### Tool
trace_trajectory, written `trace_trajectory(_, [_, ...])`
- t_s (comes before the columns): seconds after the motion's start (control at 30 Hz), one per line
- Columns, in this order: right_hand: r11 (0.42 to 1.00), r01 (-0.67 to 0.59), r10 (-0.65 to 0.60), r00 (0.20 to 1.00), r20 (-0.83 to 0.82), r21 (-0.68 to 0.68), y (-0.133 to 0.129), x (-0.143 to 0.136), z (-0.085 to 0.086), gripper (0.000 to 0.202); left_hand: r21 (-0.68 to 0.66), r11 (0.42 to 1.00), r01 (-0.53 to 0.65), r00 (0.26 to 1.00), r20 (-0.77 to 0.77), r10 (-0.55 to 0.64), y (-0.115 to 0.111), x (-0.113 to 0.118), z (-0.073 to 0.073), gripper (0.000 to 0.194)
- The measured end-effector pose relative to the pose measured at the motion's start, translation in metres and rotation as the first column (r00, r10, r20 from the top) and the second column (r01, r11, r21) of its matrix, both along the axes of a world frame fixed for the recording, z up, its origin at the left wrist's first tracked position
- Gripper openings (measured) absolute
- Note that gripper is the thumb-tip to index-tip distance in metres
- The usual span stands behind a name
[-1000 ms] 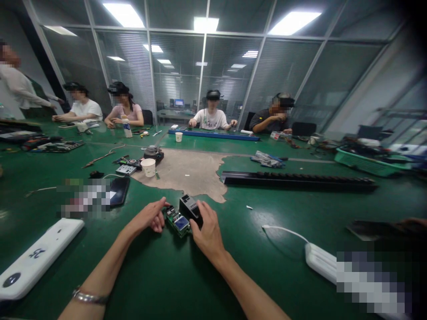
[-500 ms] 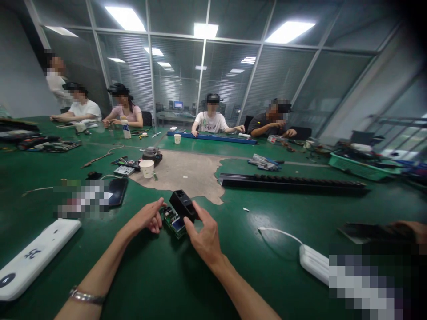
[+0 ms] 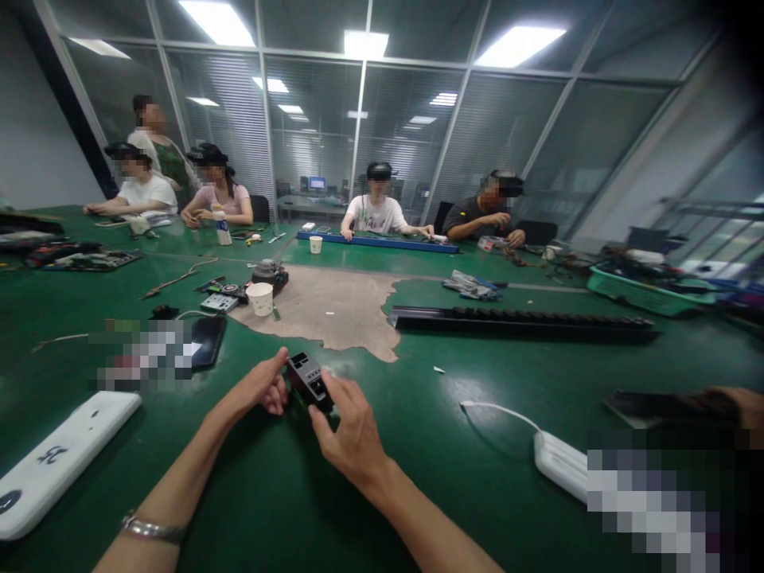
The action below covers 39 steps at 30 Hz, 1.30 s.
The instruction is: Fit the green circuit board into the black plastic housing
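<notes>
A small black rectangular housing (image 3: 307, 377) with openings in its face lies over a green circuit board, of which only slivers show beneath it. My right hand (image 3: 351, 430) grips the housing's near right end between thumb and fingers. On the other side, my left hand (image 3: 266, 386) is at the left edge of the housing and board, thumb raised against it and the other fingers curled. What those fingers hold is mostly hidden. Both hands are just above the green table (image 3: 268, 493).
A white power bank (image 3: 65, 461) is at left, a dark phone (image 3: 208, 341) beyond it. Further back stand a paper cup (image 3: 260, 299) and a long black bar (image 3: 519, 325). A white device (image 3: 558, 461) with a cable lies right. Several people sit across the table.
My right hand has lowered the black housing onto the circuit board, which it now mostly covers. A person at the back left has moved to the right.
</notes>
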State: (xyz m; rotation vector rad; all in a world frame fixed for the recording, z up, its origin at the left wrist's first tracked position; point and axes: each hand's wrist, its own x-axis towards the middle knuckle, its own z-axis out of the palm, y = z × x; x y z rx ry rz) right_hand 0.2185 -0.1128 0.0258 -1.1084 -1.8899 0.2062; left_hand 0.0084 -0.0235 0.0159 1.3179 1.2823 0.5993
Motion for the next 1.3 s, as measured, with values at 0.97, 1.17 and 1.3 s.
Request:
trace_trajectory(0.97, [0.999, -0.007, 0.003, 0.995, -0.100, -0.042, 0.005, 0.002, -0.003, 0.051, 0.053, 0.998, 0.015, 1.000, 0.020, -0.016, -0.004, 0.002, 0.006, 0.085])
trace_trajectory(1.17, [0.991, 0.104, -0.121, 0.968, -0.222, -0.086, 0.014, 0.014, 0.000, 0.051, 0.068, 0.997, 0.038, 0.999, 0.008, -0.039, -0.002, 0.002, 0.006, 0.085])
trace_trajectory(1.3, [0.979, 0.175, -0.192, 0.964, -0.186, -0.105, 0.024, 0.024, -0.010, 0.052, 0.093, 0.993, 0.079, 0.996, -0.048, -0.074, -0.001, 0.002, 0.005, 0.077])
